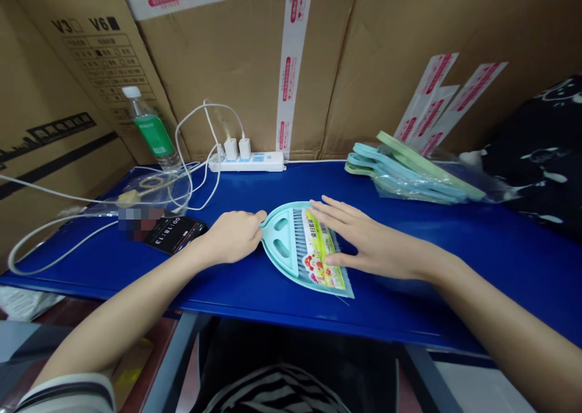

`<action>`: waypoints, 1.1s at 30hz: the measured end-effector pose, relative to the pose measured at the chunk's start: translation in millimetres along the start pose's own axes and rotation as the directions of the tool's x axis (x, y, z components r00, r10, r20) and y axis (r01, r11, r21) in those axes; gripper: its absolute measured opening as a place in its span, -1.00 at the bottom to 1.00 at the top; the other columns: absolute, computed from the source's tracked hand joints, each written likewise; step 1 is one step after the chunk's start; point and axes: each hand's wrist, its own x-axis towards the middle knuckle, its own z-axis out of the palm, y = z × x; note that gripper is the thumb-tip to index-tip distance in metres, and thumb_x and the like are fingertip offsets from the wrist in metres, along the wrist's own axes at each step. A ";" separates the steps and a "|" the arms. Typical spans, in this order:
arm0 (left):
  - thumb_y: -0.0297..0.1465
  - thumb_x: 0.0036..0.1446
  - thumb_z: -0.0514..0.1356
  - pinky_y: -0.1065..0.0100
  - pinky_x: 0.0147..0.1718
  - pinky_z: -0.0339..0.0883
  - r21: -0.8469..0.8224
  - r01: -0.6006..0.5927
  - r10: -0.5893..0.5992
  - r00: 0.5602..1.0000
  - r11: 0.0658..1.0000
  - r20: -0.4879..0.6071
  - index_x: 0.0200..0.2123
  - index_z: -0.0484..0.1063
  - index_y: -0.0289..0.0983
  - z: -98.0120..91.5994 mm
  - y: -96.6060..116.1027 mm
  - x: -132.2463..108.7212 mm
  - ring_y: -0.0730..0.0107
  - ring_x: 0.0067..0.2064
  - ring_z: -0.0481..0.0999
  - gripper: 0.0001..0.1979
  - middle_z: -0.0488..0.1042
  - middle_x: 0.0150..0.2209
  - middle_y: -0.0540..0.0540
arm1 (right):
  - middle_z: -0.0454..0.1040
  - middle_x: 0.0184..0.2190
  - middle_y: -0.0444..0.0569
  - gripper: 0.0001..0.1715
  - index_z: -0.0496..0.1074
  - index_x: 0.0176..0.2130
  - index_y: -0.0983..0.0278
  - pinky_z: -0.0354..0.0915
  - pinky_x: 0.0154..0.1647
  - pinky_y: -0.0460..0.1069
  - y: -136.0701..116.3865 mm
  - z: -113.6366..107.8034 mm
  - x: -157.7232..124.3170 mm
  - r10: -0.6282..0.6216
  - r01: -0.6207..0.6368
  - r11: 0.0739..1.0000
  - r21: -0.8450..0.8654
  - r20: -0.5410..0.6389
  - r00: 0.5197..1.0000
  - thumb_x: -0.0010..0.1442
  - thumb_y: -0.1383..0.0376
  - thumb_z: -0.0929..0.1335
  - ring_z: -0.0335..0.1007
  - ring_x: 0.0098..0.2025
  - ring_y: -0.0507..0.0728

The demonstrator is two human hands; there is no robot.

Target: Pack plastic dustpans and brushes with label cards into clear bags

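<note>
Blue counter [459, 279]: left hand [231, 237] pinches rim of teal dustpan [282, 243]; right hand [375, 240] lies on its label [324, 278], fingers spread.

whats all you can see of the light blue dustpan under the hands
The light blue dustpan looks like moulded plastic, with a rounded back edge pierced by two oval slots. It is sealed in clear plastic film. Grey bristles lie inside, beneath a yellow, green and red printed label. It lies flat on the blue tabletop, rounded edge toward the left. The left hand grips that edge, and the spread right hand rests on the wrapped label.
</note>
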 end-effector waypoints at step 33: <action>-0.45 0.23 -0.14 0.22 -0.29 0.36 -0.005 -0.003 0.003 1.000 1.000 -0.012 -0.17 0.27 -0.27 0.0 0.6 -1.0 0.11 -0.21 0.56 -0.77 0.54 -0.31 -0.16 | -0.29 0.38 0.21 0.14 -0.24 0.38 0.37 -0.37 0.32 0.40 -6.1 10.2 10.5 -0.050 0.051 0.999 -0.010 0.104 0.993 0.14 -0.27 0.16 -0.45 0.39 0.34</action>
